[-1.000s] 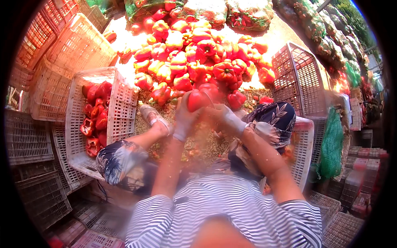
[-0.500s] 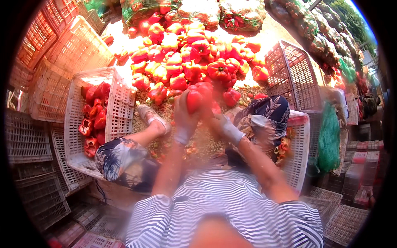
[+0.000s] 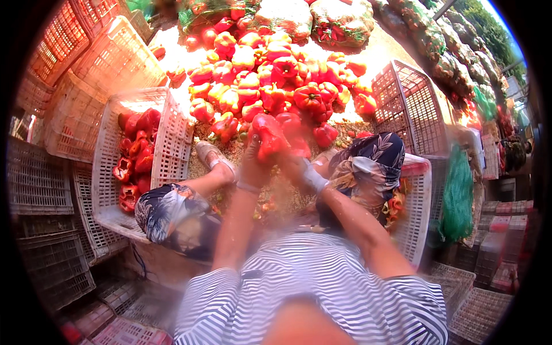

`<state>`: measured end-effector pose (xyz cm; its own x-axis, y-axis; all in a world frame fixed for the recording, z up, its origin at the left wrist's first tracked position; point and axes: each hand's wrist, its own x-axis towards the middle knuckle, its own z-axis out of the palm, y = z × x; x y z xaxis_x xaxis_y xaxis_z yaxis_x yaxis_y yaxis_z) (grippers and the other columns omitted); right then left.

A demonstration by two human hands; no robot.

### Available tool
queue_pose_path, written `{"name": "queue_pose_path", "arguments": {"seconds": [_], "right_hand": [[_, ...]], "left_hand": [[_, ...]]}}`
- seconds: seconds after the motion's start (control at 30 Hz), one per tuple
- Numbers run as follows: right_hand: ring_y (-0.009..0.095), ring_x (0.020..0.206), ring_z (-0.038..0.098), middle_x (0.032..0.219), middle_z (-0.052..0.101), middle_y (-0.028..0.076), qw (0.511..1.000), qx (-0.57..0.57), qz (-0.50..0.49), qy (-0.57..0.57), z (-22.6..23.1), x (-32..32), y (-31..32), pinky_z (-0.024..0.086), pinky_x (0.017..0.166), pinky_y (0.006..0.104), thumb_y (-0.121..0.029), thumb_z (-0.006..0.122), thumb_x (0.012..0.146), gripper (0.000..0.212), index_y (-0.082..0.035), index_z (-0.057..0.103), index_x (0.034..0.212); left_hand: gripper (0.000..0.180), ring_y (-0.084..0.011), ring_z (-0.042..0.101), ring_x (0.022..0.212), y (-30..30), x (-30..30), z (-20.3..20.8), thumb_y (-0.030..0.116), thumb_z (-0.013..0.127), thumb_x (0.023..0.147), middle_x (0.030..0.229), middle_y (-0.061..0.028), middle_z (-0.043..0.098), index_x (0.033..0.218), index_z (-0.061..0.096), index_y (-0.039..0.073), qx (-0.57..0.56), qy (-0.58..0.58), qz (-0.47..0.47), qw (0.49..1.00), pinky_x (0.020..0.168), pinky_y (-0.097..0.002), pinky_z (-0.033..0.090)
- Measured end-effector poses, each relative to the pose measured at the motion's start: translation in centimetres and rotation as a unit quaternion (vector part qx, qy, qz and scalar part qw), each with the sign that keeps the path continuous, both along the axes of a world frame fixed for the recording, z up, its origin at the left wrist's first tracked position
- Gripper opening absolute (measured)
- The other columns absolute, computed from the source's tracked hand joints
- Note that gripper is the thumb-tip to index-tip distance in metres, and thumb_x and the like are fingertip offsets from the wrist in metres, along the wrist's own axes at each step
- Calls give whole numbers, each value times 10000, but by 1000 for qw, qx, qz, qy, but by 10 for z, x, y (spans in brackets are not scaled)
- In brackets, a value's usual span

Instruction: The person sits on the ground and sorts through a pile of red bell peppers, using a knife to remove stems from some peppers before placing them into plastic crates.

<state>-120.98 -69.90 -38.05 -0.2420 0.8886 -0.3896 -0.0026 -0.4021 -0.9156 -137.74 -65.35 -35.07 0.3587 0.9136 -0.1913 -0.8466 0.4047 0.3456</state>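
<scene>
A red pepper [image 3: 269, 135], likely light and slick, is being side-gripped in the left hand [image 3: 253, 167]; whether the right hand [image 3: 298, 172] is grasping cannot be told.

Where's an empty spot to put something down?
The sunlit ground between the pepper pile, the net bag and the standing crate on the right looks bare, though glare hides detail. Crowded: the pile itself, the left crate with cut peppers, and the scrap-strewn floor near your left hand and right hand.
</scene>
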Motion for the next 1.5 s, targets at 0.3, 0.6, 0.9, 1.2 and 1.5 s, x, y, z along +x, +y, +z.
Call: {"name": "queue_pose_path", "arguments": {"seconds": [0.3,0.6,0.9,1.2,1.5], "right_hand": [[188,770,633,882,657,57,906,125,50,-402,137,14,-27,505,694,348,-406,655,933,448,-49,584,1195],[43,607,494,973,605,19,999,43,11,21,128,0,20,385,497,208,-334,703,861,681,-115,444,1451],[124,518,528,652,589,-25,911,-298,2,285,85,37,27,451,495,263,-329,690,868,181,-149,668,882],[144,600,581,730,620,4,985,57,147,-65,102,47,43,460,546,283,-222,668,845,166,-84,672,937],[265,738,712,836,710,163,729,172,444,-492,188,32,132,559,682,401,-150,560,802,325,-91,701,1089]], "left_hand": [[528,-242,628,1097,0,-22,32,343,650,967,1254,-95,604,1374,464,62,61,91,47,993,900,-390,549],[529,-163,594,1098,-13,-13,45,335,671,958,1233,-55,596,1363,496,42,157,116,1,981,907,-301,512],[545,-230,605,1111,-18,-29,10,340,635,972,1255,-112,596,1401,477,44,59,1,-85,995,956,-367,501],[682,-225,578,1218,-7,-44,26,268,698,899,1346,-127,569,1455,409,0,131,101,-179,970,1061,-356,455],[890,-168,555,1213,-13,-49,35,271,753,800,1382,-124,570,1531,326,-1,299,408,-271,819,1035,-305,437]]}}
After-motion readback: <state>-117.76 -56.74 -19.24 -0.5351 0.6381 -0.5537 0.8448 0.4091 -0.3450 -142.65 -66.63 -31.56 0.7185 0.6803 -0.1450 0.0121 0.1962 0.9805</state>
